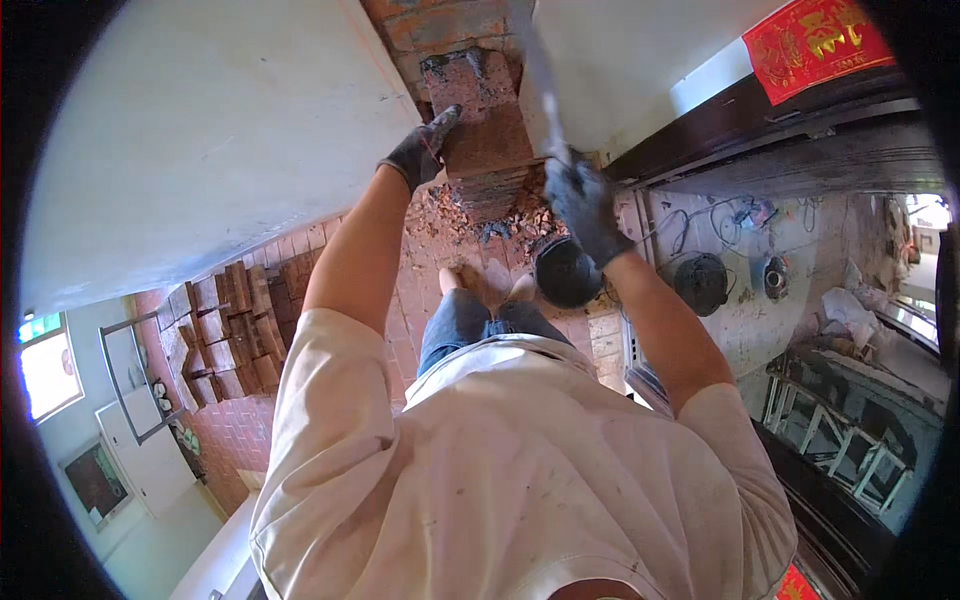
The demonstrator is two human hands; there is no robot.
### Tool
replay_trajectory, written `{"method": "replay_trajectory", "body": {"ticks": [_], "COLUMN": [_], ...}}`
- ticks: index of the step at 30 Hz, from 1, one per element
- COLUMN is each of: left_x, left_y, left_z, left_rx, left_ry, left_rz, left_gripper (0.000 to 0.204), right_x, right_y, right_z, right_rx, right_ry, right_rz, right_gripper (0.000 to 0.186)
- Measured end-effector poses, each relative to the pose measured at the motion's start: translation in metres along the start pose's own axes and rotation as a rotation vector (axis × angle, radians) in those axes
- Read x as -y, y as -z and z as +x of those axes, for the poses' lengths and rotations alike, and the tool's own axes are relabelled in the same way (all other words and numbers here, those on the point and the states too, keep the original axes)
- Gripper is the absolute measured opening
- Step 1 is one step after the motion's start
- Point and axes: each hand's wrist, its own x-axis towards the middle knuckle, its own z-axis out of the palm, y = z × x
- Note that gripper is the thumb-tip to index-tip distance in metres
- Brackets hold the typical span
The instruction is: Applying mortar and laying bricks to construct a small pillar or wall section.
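Note:
My gloved left hand grips the left side of a red brick atop a short column of stacked bricks, below a top piece smeared with grey mortar. My gloved right hand, to the right of the column, is closed round a long metal tool, raised and blurred by motion, so its exact kind is unclear. Broken red chips lie around the column's foot. A black bucket stands just below my right hand, beside my feet.
A white wall runs along the left; more bricks are piled at lower left near a metal frame. At right are a dark door frame under a red banner, another bucket, cables and a white ladder-like frame.

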Motion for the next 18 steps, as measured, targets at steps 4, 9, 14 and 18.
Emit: {"method": "replay_trajectory", "body": {"ticks": [4, 9, 14, 18], "left_x": [-0.076, -0.047, -0.051, -0.076], "left_y": [0.003, -0.009, -0.002, -0.002], "left_z": [0.047, 0.032, 0.034, 0.039], "left_rx": [-0.119, -0.155, -0.160, -0.185], "left_ry": [0.816, 0.706, 0.842, 0.724], "left_rz": [-1.317, -1.193, -1.215, -0.994], "left_gripper": [0.050, 0.048, 0.051, 0.051], "right_x": [-0.027, -0.061, -0.052, -0.055], "right_y": [0.016, 0.031, 0.013, 0.013], "right_z": [-0.010, -0.059, -0.083, -0.081], "right_rx": [-0.044, 0.186, 0.081, 0.251], "right_ry": [0.079, -0.290, 0.596, 0.060], "right_rz": [-0.150, -0.227, -0.823, -0.693], "right_gripper": [0.025, 0.019, 0.031, 0.034]}}
